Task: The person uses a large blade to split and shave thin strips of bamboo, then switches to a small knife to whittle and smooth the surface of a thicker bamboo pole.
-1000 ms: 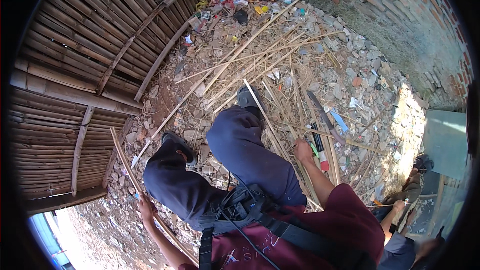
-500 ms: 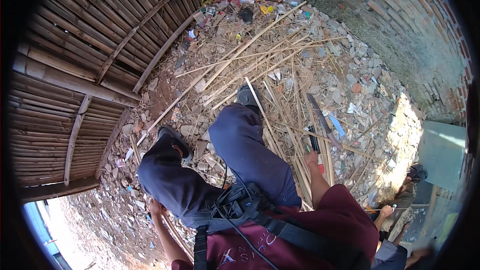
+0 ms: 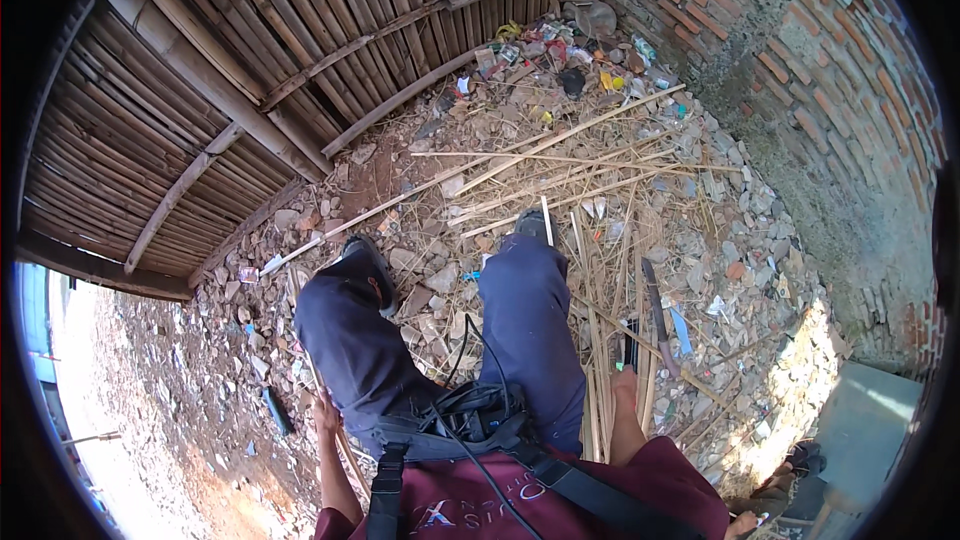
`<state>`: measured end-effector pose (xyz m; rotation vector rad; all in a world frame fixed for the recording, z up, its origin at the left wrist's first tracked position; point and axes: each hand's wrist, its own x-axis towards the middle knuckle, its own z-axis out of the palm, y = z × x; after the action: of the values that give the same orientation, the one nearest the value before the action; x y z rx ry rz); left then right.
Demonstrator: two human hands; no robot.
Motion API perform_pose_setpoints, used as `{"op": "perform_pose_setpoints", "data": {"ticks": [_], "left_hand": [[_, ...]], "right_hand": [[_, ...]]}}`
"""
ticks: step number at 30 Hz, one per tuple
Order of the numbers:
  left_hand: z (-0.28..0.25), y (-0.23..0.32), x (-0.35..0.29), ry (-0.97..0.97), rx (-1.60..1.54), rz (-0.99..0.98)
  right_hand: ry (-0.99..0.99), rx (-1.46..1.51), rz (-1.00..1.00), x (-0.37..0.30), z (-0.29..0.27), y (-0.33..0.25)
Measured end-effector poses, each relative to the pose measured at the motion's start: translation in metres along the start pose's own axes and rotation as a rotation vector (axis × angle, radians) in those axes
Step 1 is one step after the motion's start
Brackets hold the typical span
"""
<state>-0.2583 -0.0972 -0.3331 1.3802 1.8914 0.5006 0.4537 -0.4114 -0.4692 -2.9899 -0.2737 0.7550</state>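
Note:
My left hand [image 3: 326,416] is closed round a pale bamboo strip [image 3: 349,455], which runs along the outside of my left leg. Beyond my right thigh, my right hand [image 3: 625,390] reaches down with its fingers drawn together. They meet a narrow black object [image 3: 630,345] with a bit of green at its near end; whether they grip it or only touch it is unclear. Several long split bamboo strips [image 3: 596,380] lie beside that hand. Just right of the black object rests a machete [image 3: 656,305] with a dark blade.
More bamboo strips [image 3: 560,140] lie crossed over rubble ahead. A slatted bamboo wall [image 3: 400,0] rises at far left, a brick wall [image 3: 800,110] at right. A dark elongated object [image 3: 276,411] lies left of my left hand. Another person's hand [image 3: 742,524] shows at lower right.
My view has swung, so the ground and walls sit differently. The dark elongated object beside my left hand now shows fully. The other person has mostly slipped out of view at lower right.

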Motion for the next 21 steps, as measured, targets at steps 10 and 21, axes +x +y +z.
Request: {"op": "perform_pose_setpoints", "data": {"ticks": [10,21], "left_hand": [[-0.055,0.118,0.065,0.243,0.137,0.230],[-0.025,0.419,0.167,0.092,0.413,0.891]], "right_hand": [[-0.576,0.387,-0.099,0.007,-0.047,0.037],[-0.466,0.412,-0.233,-0.033,-0.088,0.001]]}}
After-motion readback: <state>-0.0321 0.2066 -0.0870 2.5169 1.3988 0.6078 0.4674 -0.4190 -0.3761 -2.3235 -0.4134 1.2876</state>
